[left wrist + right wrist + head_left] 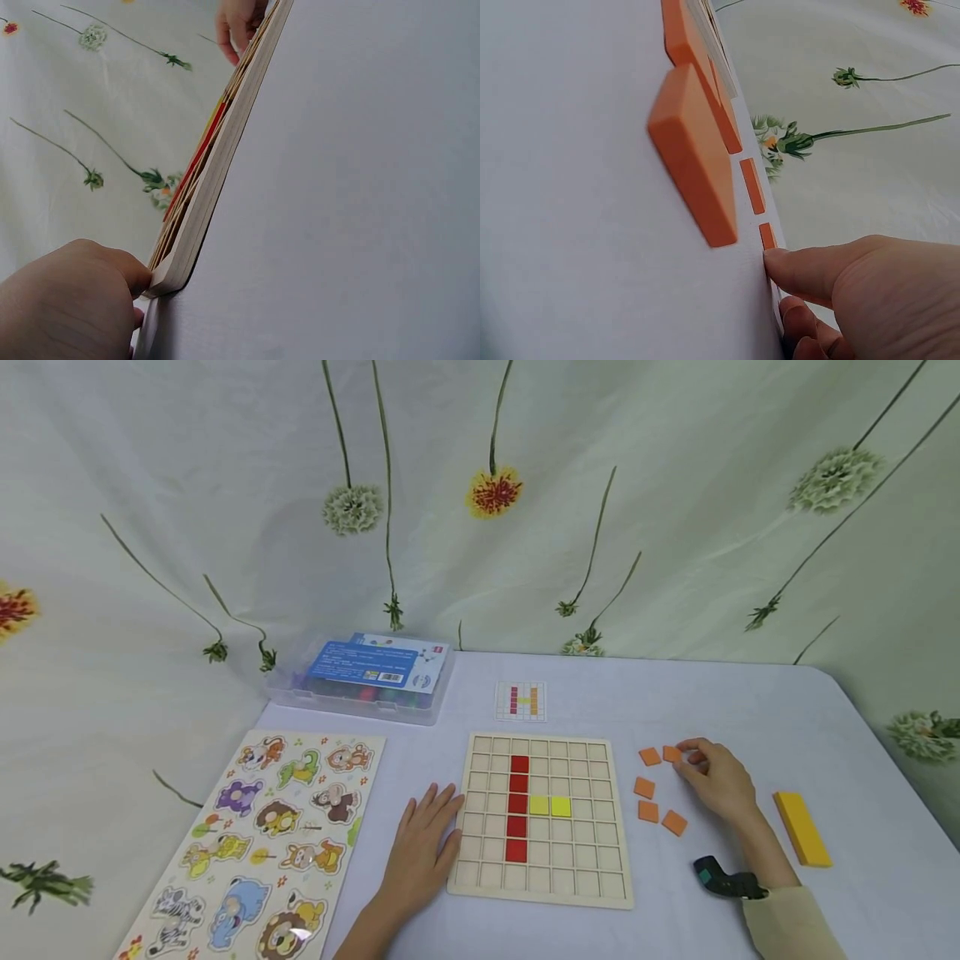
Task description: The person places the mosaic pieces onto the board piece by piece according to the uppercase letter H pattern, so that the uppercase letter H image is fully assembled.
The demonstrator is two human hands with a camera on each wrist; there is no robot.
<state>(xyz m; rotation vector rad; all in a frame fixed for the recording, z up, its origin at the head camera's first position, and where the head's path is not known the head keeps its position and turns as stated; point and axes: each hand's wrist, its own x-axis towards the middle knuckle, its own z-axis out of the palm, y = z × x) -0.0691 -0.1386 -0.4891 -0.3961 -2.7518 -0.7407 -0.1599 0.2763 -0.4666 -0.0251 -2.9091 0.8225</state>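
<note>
Hand on the right (716, 777): forearm angled in from the lower right, beige sleeve (791, 922) below the wrist. We see the fingers bent, thumb and forefinger nearly closed, pinching an orange tile (672, 754); whether it is off the table (690, 702) we cannot tell. That tile is right of the grid board (540, 900), just beside another orange tile (650, 756); three others (644, 787) lie nearer us.

Left hand (423, 842): palm down on the table, forearm slanting up from the bottom edge. We note fingers extended, close together, thumb spread from them and set against the board's left edge; it grips nothing. On the board we count five red tiles (517, 803) in one column, two yellow tiles (550, 806) running right from the middle red. Beyond the board lies a small pattern card (521, 701).
</note>
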